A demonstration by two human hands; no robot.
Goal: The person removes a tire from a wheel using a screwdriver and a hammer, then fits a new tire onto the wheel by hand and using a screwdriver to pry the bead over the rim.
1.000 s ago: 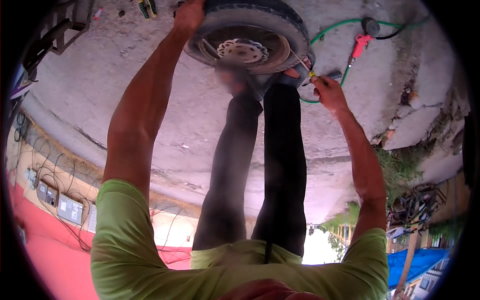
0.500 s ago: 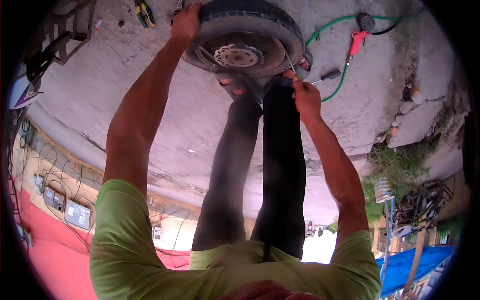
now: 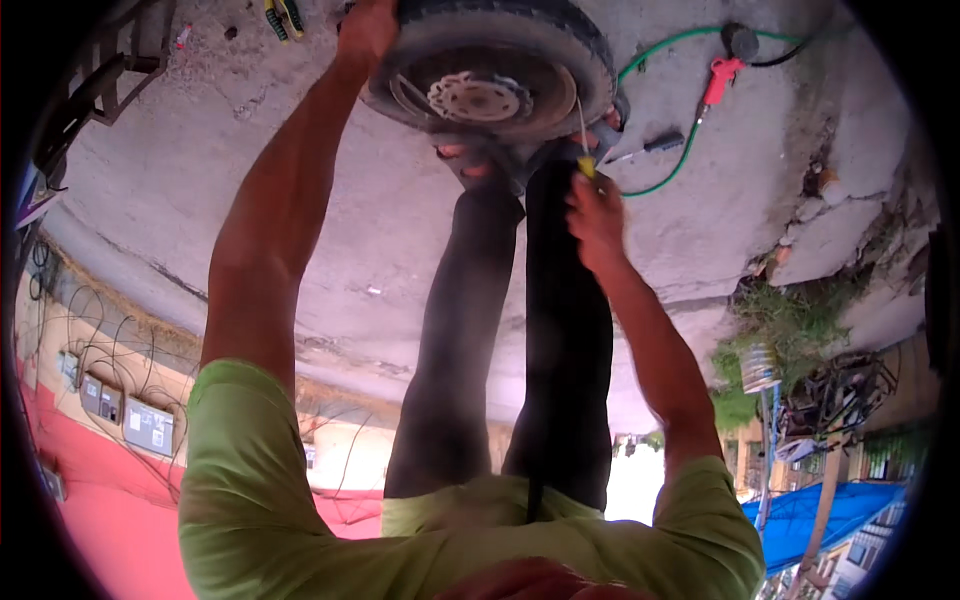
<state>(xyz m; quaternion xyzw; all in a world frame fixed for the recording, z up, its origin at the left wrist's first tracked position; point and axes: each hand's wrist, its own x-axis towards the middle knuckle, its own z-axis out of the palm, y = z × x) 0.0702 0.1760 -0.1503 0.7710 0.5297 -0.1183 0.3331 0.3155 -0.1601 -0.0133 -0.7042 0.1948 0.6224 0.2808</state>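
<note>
A wheel with a black tire and a slotted brake disc is over my sandalled feet at the top of the view. My left hand is closed on the tire's left side. My right hand grips the yellow handle of a tool, whose thin metal shaft reaches up to the right part of the rim. Just right of it, another tool with a dark handle lies on the ground.
A red air gun with a round gauge and green hose lies at the right. Pliers lie upper left, beside a metal frame. Broken concrete and weeds edge the right; a blue tarp shows lower right.
My right hand and the yellow-handled tool have swung left and then lower in the view, toward me, the shaft staying at the rim. My left hand remains on the tire.
</note>
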